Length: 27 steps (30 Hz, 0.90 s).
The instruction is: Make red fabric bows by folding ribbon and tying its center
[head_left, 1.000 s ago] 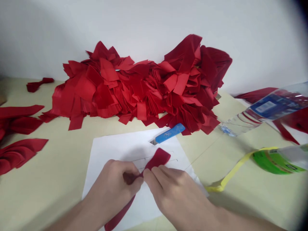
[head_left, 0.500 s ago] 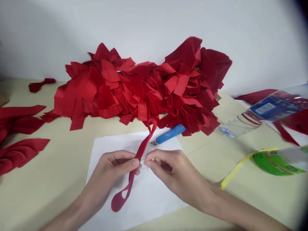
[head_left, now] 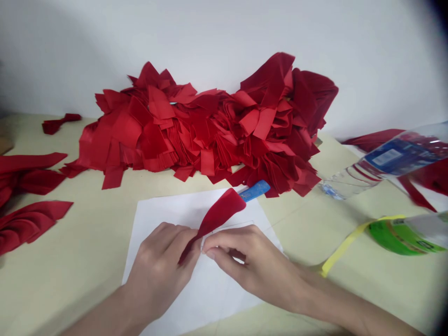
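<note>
My left hand (head_left: 163, 263) is closed, pinching a folded red velvet ribbon (head_left: 222, 212) at its middle. One looped end sticks out up and to the right; the lower part is mostly covered by my fingers. Beside it, my right hand (head_left: 254, 270) has thumb and forefinger pressed together, close to the left fingertips. Whatever is in that pinch is too small to make out. Both hands are over a white sheet of paper (head_left: 189, 305) with thin drawn lines. A blue utility knife (head_left: 258, 189) lies beyond, partly hidden behind the ribbon's end.
A large heap of red ribbon pieces (head_left: 196, 130) stands against the wall. More red pieces (head_left: 33, 224) lie on the left. To the right are a clear plastic bottle (head_left: 388, 158), a green-labelled roll (head_left: 395, 235) and a yellow strip (head_left: 345, 249) on the table (head_left: 301, 228).
The ribbon has turned in my left hand: its upper end now points right, over the knife, and its broad side shows. My left hand has rolled palm-down; the right has moved slightly lower and left.
</note>
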### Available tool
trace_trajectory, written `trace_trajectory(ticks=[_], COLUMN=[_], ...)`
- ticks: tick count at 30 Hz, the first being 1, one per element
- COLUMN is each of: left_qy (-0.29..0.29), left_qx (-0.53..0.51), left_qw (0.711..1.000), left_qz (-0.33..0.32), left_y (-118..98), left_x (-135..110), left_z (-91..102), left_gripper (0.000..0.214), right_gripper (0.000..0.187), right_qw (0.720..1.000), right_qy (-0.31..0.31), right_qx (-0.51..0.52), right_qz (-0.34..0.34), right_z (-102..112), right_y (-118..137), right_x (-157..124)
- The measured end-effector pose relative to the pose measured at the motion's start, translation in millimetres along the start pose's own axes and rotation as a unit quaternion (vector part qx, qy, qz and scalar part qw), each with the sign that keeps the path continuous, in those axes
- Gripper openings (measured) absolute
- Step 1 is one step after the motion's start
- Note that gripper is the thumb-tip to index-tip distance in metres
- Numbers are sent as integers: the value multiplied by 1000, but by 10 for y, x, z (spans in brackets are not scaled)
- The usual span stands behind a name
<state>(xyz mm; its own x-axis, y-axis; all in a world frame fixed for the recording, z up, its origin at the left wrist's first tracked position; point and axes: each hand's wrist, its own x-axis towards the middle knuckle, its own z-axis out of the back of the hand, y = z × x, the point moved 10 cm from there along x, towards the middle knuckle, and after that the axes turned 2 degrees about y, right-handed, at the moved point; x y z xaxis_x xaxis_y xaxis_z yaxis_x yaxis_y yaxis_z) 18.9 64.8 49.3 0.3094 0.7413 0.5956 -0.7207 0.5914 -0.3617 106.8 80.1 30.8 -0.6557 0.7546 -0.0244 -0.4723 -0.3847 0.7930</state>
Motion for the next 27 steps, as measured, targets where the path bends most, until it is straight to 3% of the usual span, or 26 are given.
trace_trajectory(ticks=[2,4,7,9,11,14,16,18,24,27], left_qy=[-8,-8,63,138,199,240,250,253,241,326], left_qx=[12,-1,-89,-197,-325,-494,-569,-608,-651,-665], left_qw=[999,999,986,929,838,705,641,602,557,523], left_qz=[-43,-34,128,279,389,448,450,450,456,421], left_y=[-79,-64,243,478,564,484,402,350,310,99], left_x=[-20,-23,-5,-84,-200,-282,-294,-307,-316,-358], left_z=[8,11,-110,-285,-462,-624,-673,-698,-717,-742], left_gripper=[11,12,9,10,15,17,13,10,8,8], right_gripper=[22,21,20,19,19,19,19,18,19,17], right_qw=[1000,1000,1000,999,998,995,992,988,977,970], right_qy=[6,13,21,14,5,11,21,30,66,124], right_qx=[1,0,-1,10,38,84,114,143,195,205], right_qz=[-2,-5,-17,-35,-48,-57,-57,-54,-50,-46], right_z=[-24,-38,-25,16,63,97,111,126,117,3], right_y=[-13,-27,-81,-154,-227,-287,-281,-248,-190,-206], right_x=[8,17,29,37,45,63,77,89,92,63])
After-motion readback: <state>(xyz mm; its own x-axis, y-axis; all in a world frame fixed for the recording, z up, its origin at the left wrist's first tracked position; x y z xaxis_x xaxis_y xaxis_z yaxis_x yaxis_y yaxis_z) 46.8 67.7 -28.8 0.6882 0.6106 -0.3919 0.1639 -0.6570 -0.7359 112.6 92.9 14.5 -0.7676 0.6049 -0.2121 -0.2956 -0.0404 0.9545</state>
